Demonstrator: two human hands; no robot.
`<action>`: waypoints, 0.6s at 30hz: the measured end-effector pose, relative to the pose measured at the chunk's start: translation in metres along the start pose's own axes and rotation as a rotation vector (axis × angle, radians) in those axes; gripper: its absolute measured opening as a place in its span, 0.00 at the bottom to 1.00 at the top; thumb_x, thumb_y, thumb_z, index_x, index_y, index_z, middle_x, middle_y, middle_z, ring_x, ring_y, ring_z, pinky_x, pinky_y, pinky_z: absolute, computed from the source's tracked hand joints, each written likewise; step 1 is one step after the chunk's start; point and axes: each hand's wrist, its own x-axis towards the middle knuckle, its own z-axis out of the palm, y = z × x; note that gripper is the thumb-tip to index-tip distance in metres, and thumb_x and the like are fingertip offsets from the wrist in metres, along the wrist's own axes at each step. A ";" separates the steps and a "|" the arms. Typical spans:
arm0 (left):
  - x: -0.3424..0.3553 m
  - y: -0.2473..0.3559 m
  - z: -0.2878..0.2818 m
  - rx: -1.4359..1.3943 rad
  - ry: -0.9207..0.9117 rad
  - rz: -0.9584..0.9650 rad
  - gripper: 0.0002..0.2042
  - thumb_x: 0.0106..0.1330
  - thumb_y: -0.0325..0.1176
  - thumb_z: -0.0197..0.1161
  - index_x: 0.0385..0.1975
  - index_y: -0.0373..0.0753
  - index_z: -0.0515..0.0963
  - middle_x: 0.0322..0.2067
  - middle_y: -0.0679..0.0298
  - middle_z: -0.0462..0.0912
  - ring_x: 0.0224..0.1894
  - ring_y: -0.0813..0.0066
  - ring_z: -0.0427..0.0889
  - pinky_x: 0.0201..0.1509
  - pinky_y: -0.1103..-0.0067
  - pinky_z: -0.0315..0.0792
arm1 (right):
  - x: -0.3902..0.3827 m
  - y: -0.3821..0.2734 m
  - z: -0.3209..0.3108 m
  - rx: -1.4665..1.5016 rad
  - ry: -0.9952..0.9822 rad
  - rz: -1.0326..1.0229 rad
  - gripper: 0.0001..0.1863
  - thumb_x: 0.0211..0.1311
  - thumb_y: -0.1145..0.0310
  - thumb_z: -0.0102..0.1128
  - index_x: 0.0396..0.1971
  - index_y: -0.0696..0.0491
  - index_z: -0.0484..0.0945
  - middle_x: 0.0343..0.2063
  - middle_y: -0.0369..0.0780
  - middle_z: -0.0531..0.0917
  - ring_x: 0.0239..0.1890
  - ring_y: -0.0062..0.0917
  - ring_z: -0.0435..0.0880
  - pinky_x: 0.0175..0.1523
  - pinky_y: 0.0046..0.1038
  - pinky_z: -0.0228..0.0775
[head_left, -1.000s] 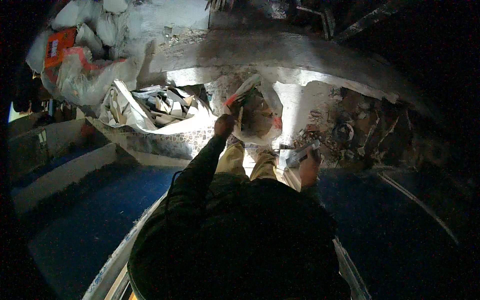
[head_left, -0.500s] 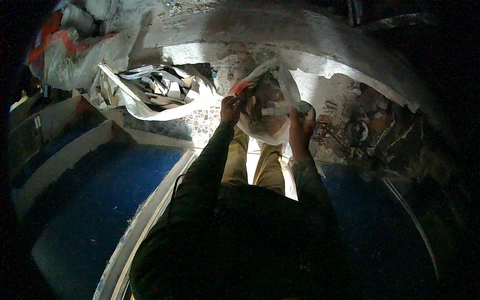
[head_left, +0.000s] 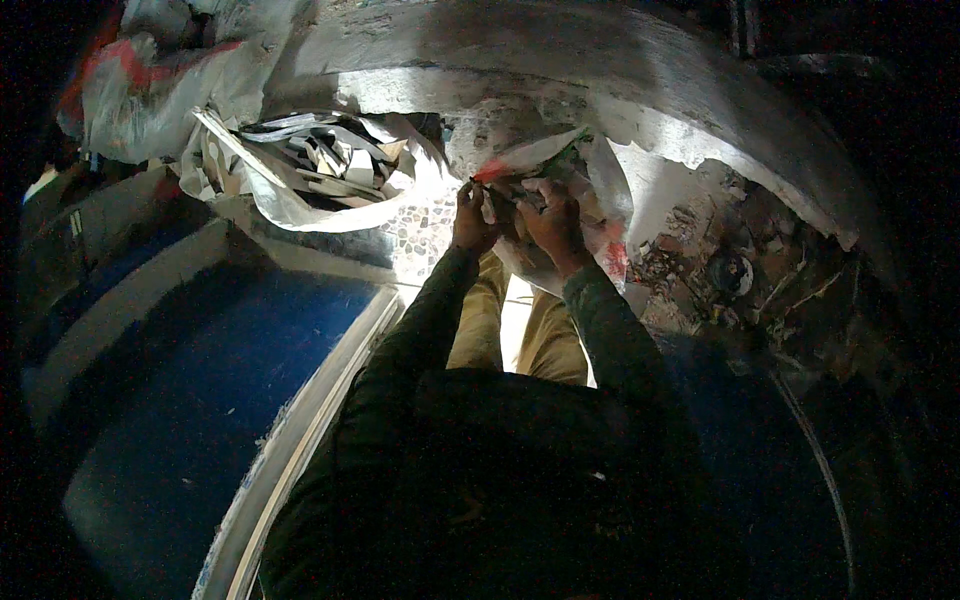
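A whitish plastic sack with red marks point(head_left: 606, 180) stands upright in front of my legs, its mouth facing up. My left hand point(head_left: 474, 220) pinches the sack's rim on the left side, beside a red patch. My right hand point(head_left: 553, 222) is over the mouth, close to the left one, with its fingers bent. Whatever those fingers hold, if anything, is hidden in shadow. Dark, mixed pieces show dimly inside the sack.
To the left stands a white sack point(head_left: 330, 215) full of flat offcuts. Loose scraps point(head_left: 720, 255) lie heaped at the right. Blue-surfaced panels point(head_left: 230, 350) flank my legs. A pale, dusty ledge point(head_left: 480, 60) curves across the far side.
My right hand has moved left from the sack's right side to beside my left hand. The pale piece at its thumb is out of sight. The view has shifted slightly.
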 end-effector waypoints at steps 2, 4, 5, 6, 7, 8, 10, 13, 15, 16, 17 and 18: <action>-0.001 0.005 -0.001 -0.040 -0.058 -0.065 0.37 0.38 0.35 0.68 0.51 0.31 0.61 0.51 0.47 0.58 0.54 0.51 0.60 0.57 0.70 0.61 | 0.002 0.004 0.007 0.050 -0.093 0.051 0.16 0.39 0.73 0.62 0.34 0.56 0.73 0.31 0.46 0.78 0.35 0.37 0.77 0.40 0.32 0.68; 0.000 0.001 0.006 -0.071 0.025 -0.097 0.38 0.38 0.35 0.68 0.52 0.30 0.59 0.52 0.45 0.57 0.55 0.50 0.59 0.57 0.70 0.61 | 0.002 0.006 0.017 -0.004 -0.116 0.014 0.17 0.40 0.73 0.61 0.35 0.56 0.74 0.33 0.47 0.77 0.37 0.38 0.76 0.41 0.33 0.68; 0.000 -0.005 0.005 -0.056 0.015 -0.007 0.39 0.39 0.36 0.69 0.53 0.29 0.58 0.52 0.45 0.56 0.56 0.50 0.58 0.56 0.69 0.62 | 0.003 0.007 0.020 -0.005 -0.116 0.015 0.17 0.40 0.73 0.61 0.35 0.56 0.74 0.33 0.47 0.77 0.37 0.38 0.76 0.41 0.33 0.68; 0.001 -0.009 0.005 -0.057 0.009 -0.005 0.39 0.39 0.36 0.69 0.53 0.29 0.58 0.52 0.45 0.56 0.56 0.50 0.58 0.56 0.69 0.62 | 0.005 0.007 0.022 -0.104 -0.124 -0.027 0.17 0.40 0.74 0.60 0.36 0.56 0.74 0.35 0.47 0.76 0.38 0.38 0.75 0.42 0.33 0.68; 0.001 -0.008 0.007 0.003 0.002 -0.001 0.39 0.39 0.37 0.69 0.53 0.29 0.59 0.53 0.45 0.55 0.55 0.51 0.59 0.55 0.69 0.63 | 0.005 0.009 0.021 -0.213 -0.127 -0.059 0.17 0.41 0.74 0.59 0.36 0.56 0.74 0.36 0.47 0.76 0.40 0.37 0.75 0.42 0.32 0.68; 0.001 -0.007 0.009 0.063 -0.010 0.006 0.38 0.39 0.37 0.69 0.53 0.30 0.60 0.53 0.46 0.55 0.55 0.52 0.60 0.54 0.70 0.64 | 0.007 0.010 0.022 -0.224 -0.114 -0.042 0.17 0.41 0.74 0.59 0.36 0.56 0.74 0.36 0.47 0.76 0.40 0.37 0.75 0.42 0.32 0.68; 0.000 0.005 0.001 -0.283 -0.138 -0.122 0.36 0.43 0.32 0.67 0.55 0.34 0.58 0.55 0.51 0.53 0.50 0.61 0.66 0.41 0.77 0.74 | 0.011 0.010 0.026 -0.362 -0.107 -0.177 0.14 0.49 0.69 0.51 0.38 0.54 0.73 0.38 0.45 0.76 0.39 0.37 0.76 0.44 0.33 0.68; -0.004 -0.017 0.000 -0.050 -0.093 -0.054 0.37 0.45 0.30 0.66 0.56 0.35 0.56 0.53 0.52 0.53 0.48 0.63 0.68 0.38 0.78 0.75 | 0.008 -0.008 0.033 -0.039 -0.151 0.021 0.14 0.50 0.68 0.49 0.38 0.54 0.74 0.37 0.42 0.76 0.38 0.37 0.76 0.44 0.33 0.69; -0.001 -0.003 0.005 0.040 -0.063 -0.050 0.38 0.45 0.29 0.66 0.58 0.35 0.54 0.53 0.53 0.53 0.45 0.66 0.69 0.38 0.79 0.74 | 0.003 0.028 0.043 -0.192 -0.110 -0.059 0.14 0.50 0.68 0.49 0.37 0.55 0.74 0.36 0.43 0.76 0.37 0.37 0.76 0.42 0.33 0.69; -0.004 0.001 0.002 0.048 -0.075 -0.044 0.38 0.45 0.29 0.66 0.58 0.35 0.54 0.53 0.53 0.53 0.45 0.66 0.69 0.38 0.79 0.74 | 0.004 0.029 0.044 -0.325 -0.107 -0.160 0.14 0.49 0.68 0.48 0.36 0.57 0.74 0.35 0.43 0.76 0.35 0.38 0.76 0.41 0.33 0.70; -0.006 0.006 0.001 -0.041 -0.082 -0.033 0.38 0.45 0.28 0.65 0.58 0.35 0.54 0.54 0.54 0.52 0.43 0.67 0.69 0.37 0.80 0.74 | 0.003 0.030 0.043 -0.321 -0.098 -0.152 0.14 0.49 0.68 0.48 0.36 0.57 0.74 0.35 0.43 0.76 0.35 0.38 0.76 0.41 0.33 0.70; -0.007 0.008 0.000 -0.130 -0.088 -0.024 0.38 0.45 0.27 0.64 0.58 0.35 0.53 0.54 0.54 0.52 0.42 0.68 0.69 0.37 0.80 0.73 | 0.001 0.030 0.042 -0.414 -0.086 -0.160 0.14 0.49 0.68 0.47 0.35 0.58 0.74 0.34 0.44 0.76 0.34 0.38 0.76 0.40 0.34 0.69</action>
